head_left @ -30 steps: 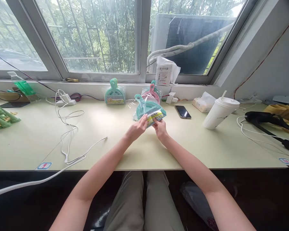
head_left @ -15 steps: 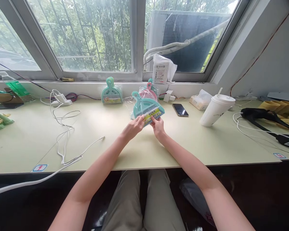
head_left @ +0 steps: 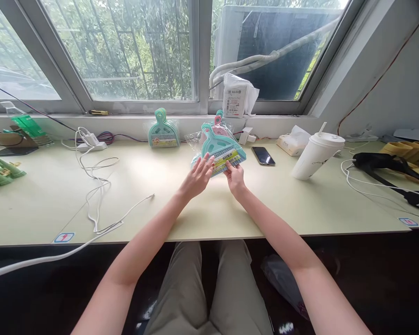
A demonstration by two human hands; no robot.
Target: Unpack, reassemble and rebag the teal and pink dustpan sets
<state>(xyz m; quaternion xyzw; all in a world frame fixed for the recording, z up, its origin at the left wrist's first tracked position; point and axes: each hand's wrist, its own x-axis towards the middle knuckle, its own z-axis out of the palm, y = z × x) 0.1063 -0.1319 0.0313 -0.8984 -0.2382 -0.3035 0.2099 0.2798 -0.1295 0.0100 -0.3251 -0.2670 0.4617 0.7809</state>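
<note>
teal dustpan [head_left: 219, 143], right hand [head_left: 235, 179] pinching its lower edge, left hand [head_left: 197, 178] spread alongside

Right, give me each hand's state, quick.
Left hand: open, over the left part of the turquoise dustpan.
Right hand: closed, holding the turquoise dustpan's lower edge.

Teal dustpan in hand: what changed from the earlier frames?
The teal dustpan has shifted a little to the right. The left hand has loosened its pinch and now lies spread over the lower left; contact is unclear. The right hand still grips the lower right edge. Phone, white cup and left dustpan stack stayed put.
</note>
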